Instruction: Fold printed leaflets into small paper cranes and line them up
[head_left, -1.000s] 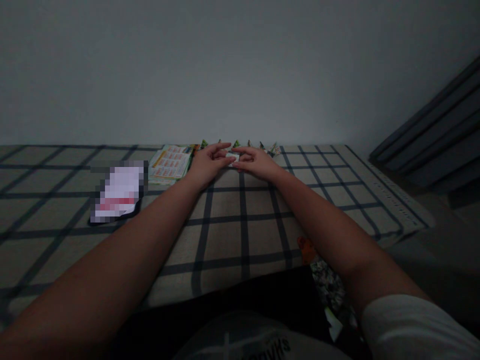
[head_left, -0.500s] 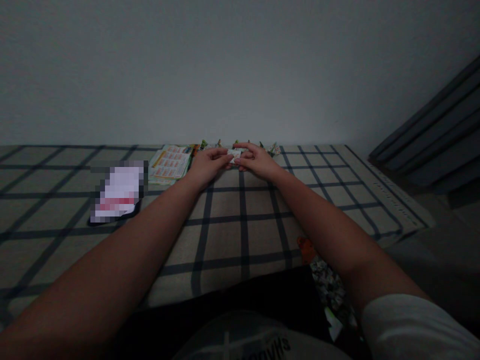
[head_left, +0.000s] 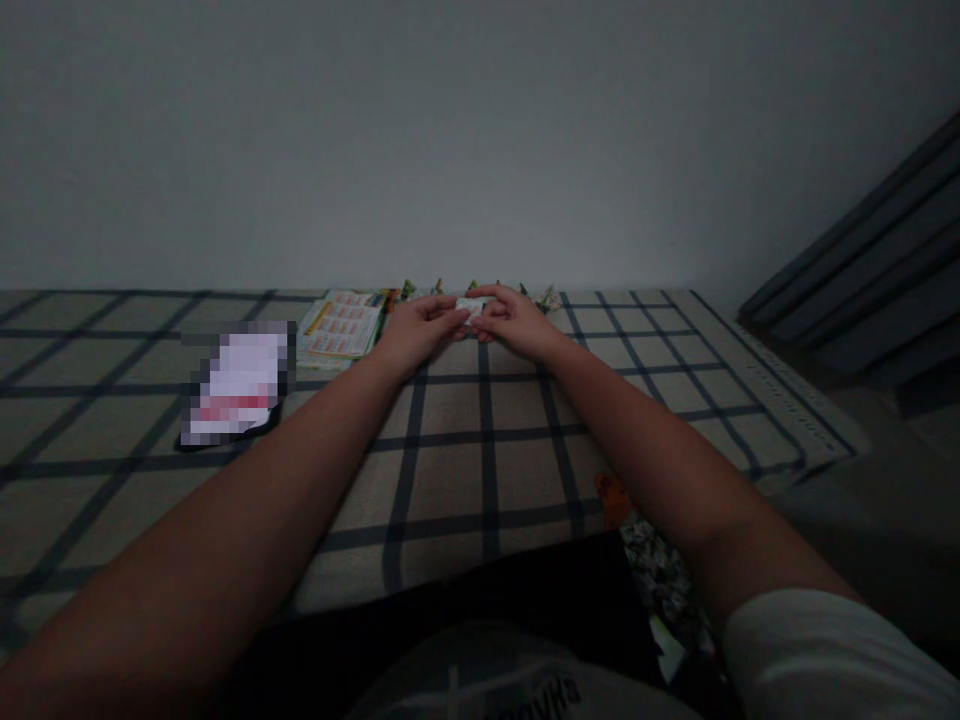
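Observation:
Between my two hands is a small white piece of paper (head_left: pixel 470 306) with faint printed marks. My left hand (head_left: pixel 420 330) pinches its left side with thumb and fingers. My right hand (head_left: pixel 517 320) grips the right side, index finger curved over the top. Both hands are low over the checked cloth, near its far edge. Just behind them stand several small pointed, folded-looking green and white pieces (head_left: pixel 551 300), partly hidden by my fingers. Left of my left hand lies a pile of printed paper sheets (head_left: pixel 343 325).
A phone-like device with a blurred bright screen (head_left: pixel 240 380) lies on the checked tablecloth (head_left: pixel 450 470) at left. A wall (head_left: pixel 480 150) rises behind the table. An orange item (head_left: pixel 613 500) and a black-and-white heap (head_left: pixel 660 560) lie by my right forearm. Grey curtain (head_left: pixel 885 250) hangs at right.
Both hands stay in nearly the same place. The white paper between them is tilted slightly differently, its face looking flatter, and my right fingers have shifted a little.

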